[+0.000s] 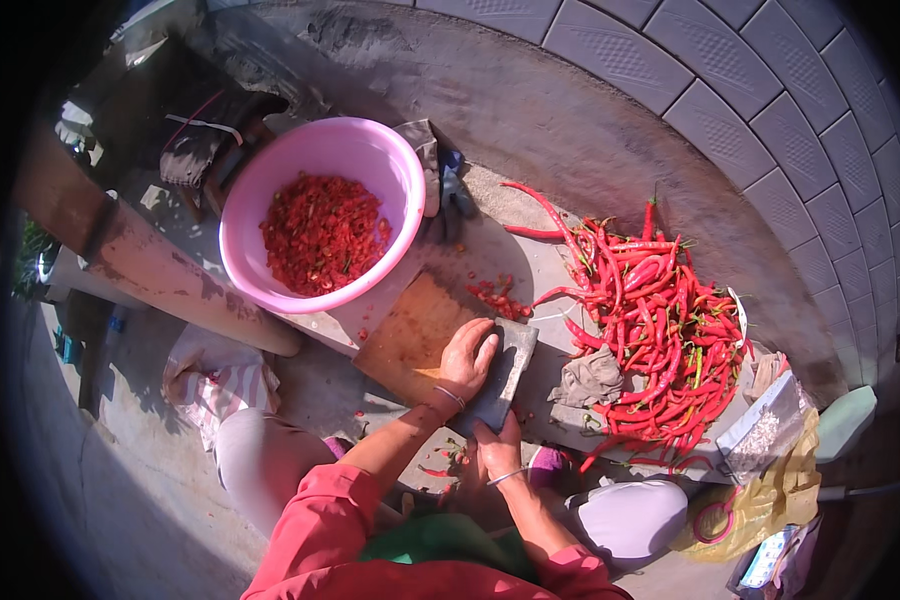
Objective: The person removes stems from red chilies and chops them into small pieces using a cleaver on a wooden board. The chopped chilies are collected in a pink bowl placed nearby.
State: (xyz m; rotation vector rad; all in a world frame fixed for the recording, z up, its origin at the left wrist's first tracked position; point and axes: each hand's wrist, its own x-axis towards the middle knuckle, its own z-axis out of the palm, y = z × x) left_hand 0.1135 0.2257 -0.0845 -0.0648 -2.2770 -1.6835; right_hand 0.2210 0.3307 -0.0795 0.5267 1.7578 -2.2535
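Observation:
A wide, dark cleaver lies over the right side of a worn wooden chopping board. Its handle end is in my right hand, whose fingers wrap round it and hide most of the handle. My left hand rests palm down at the blade's left side, thumb spread, over the board. Beyond the board's far corner lie chopped red chilli pieces. A pink plastic basin at the upper left holds many chopped red chillies. Whole red chillies form a large heap on the right.
A crumpled grey cloth touches the heap. Dark gloves lie behind the basin. A thick pole slants in at left near a striped sack. A yellow plastic bag is at lower right; a wall curves behind.

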